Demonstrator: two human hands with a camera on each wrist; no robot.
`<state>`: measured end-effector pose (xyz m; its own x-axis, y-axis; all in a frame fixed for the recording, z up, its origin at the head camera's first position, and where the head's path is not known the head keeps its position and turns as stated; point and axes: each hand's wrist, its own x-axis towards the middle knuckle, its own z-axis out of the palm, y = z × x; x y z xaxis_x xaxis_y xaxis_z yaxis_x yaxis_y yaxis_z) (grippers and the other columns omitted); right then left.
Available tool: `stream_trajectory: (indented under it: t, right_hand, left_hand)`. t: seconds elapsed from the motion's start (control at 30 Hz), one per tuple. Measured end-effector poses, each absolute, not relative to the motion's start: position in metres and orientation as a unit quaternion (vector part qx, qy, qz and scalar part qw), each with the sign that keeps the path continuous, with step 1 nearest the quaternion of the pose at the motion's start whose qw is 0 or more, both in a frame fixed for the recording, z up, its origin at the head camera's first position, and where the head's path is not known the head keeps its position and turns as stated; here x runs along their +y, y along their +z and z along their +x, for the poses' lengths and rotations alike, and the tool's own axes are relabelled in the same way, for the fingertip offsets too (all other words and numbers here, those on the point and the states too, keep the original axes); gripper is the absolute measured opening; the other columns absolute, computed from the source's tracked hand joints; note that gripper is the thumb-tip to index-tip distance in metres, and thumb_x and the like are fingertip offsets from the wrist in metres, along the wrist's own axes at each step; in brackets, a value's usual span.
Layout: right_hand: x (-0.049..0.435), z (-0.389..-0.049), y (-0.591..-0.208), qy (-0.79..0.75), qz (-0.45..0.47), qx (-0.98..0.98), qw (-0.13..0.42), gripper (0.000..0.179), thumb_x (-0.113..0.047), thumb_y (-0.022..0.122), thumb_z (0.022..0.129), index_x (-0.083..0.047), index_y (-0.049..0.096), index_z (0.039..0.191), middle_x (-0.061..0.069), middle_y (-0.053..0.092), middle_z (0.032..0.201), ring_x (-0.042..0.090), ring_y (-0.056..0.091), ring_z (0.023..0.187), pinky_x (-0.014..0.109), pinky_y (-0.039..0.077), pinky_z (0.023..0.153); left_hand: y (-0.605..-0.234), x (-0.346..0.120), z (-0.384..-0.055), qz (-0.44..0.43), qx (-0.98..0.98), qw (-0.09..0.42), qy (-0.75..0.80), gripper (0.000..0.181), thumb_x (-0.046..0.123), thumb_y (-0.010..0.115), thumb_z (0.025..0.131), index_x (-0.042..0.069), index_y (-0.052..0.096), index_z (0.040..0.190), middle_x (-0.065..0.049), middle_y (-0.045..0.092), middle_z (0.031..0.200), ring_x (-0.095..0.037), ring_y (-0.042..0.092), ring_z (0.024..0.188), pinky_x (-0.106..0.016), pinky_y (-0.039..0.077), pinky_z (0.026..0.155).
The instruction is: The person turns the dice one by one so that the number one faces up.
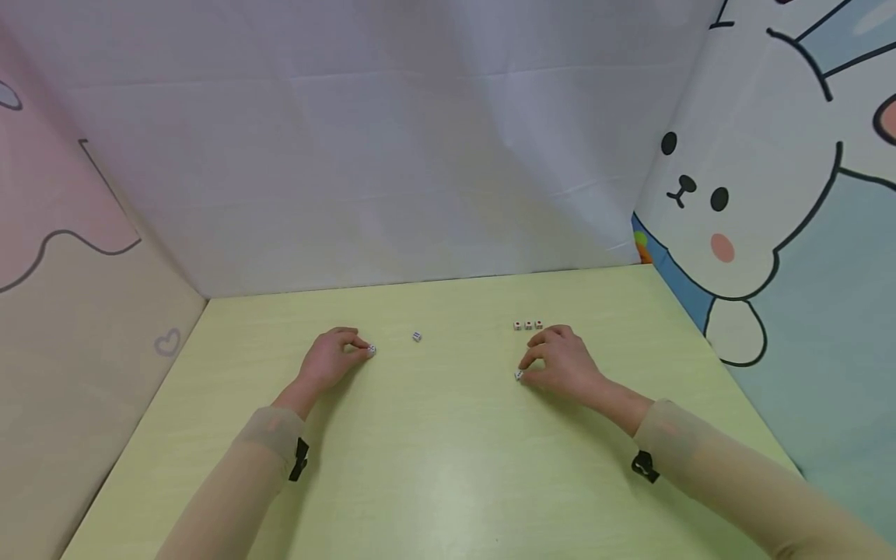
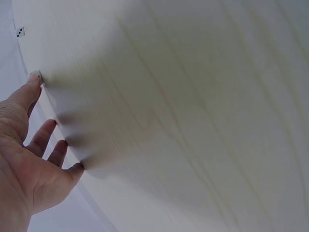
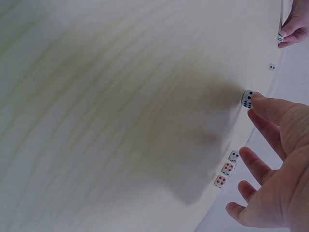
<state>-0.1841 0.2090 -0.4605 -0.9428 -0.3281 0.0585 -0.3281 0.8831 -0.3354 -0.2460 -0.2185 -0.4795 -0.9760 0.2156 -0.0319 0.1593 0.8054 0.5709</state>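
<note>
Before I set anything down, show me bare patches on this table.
Bare: the table between left sleeve and right sleeve, and the gap between the lone die and the row of three dice. Crowded: around the right hand, its held die and that row.

Head view: set high, facing forward and down across the tabletop (image 1: 434, 435). Left wrist view: close, looking out past the left grip (image 2: 38, 183). Right wrist view: equally close, past the right grip (image 3: 287, 181), sharing both grips and the row of three dice (image 3: 228, 168) with the head view.

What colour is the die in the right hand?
The die is white with blue dots, clearest in the right wrist view.
</note>
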Motion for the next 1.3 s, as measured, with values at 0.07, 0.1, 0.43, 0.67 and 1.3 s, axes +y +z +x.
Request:
stream_trajectory:
  t: [0.07, 0.1, 0.43, 0.67, 1.3]
  right_hand:
    - [0.2089, -0.1844, -0.4605, 0.172, 0.171, -0.97, 0.001, 0.007, -0.028, 0.085, 0.084, -0.024, 0.082, 0.089, 0.009, 0.066, 0.123, 0.043, 0.043, 0.129, 0.063, 0.037, 0.106]
    - [0.2091, -0.1846, -0.4607, 0.172, 0.172, -0.97, 0.002, 0.007, -0.028, 0.085, 0.084, -0.024, 0.082, 0.089, 0.009, 0.066, 0.123, 0.043, 0.043, 0.129, 0.063, 0.037, 0.105]
    - [0.2075, -0.1846, -0.4576, 0.173, 0.173, -0.97, 0.0, 0.008, -0.029, 0.085, 0.083, -0.023, 0.082, 0.088, 0.01, 0.066, 0.123, 0.043, 0.043, 0.129, 0.062, 0.037, 0.107]
    - [0.2068, -0.1834, -0.457, 0.171, 0.17, -0.97, -0.001, 0.007, -0.028, 0.085, 0.084, -0.023, 0.081, 0.086, 0.01, 0.066, 0.124, 0.042, 0.043, 0.13, 0.062, 0.036, 0.107]
    - [0.2113, -0.1858, -0.4524, 0.311, 0.157, -0.937, 0.029, 0.01, -0.025, 0.082, 0.089, -0.018, 0.083, 0.096, 0.011, 0.069, 0.121, 0.042, 0.047, 0.127, 0.06, 0.032, 0.11]
  left_hand:
    - [-0.4796, -0.2185, -0.2462, 0.098, 0.949, 0.048, 0.295, 0.024, 0.027, 0.071, 0.099, 0.006, 0.077, 0.108, -0.023, 0.05, 0.149, -0.048, 0.037, 0.143, -0.061, 0.031, 0.116]
    - [-0.4797, -0.2186, -0.2464, 0.098, 0.949, 0.048, 0.295, 0.024, 0.027, 0.071, 0.099, 0.006, 0.077, 0.108, -0.023, 0.05, 0.149, -0.048, 0.037, 0.142, -0.061, 0.031, 0.116]
    - [-0.4789, -0.2178, -0.2482, 0.1, 0.948, 0.047, 0.298, 0.023, 0.027, 0.071, 0.099, 0.007, 0.077, 0.107, -0.022, 0.051, 0.149, -0.048, 0.038, 0.142, -0.061, 0.033, 0.114]
    - [-0.476, -0.2164, -0.2472, 0.1, 0.948, 0.044, 0.298, 0.022, 0.026, 0.072, 0.098, 0.007, 0.077, 0.106, -0.023, 0.052, 0.148, -0.048, 0.038, 0.142, -0.061, 0.033, 0.115]
    - [-0.4735, -0.2173, -0.2462, 0.096, 0.951, 0.048, 0.289, 0.024, 0.027, 0.071, 0.099, 0.006, 0.077, 0.107, -0.023, 0.051, 0.148, -0.049, 0.038, 0.142, -0.061, 0.032, 0.115]
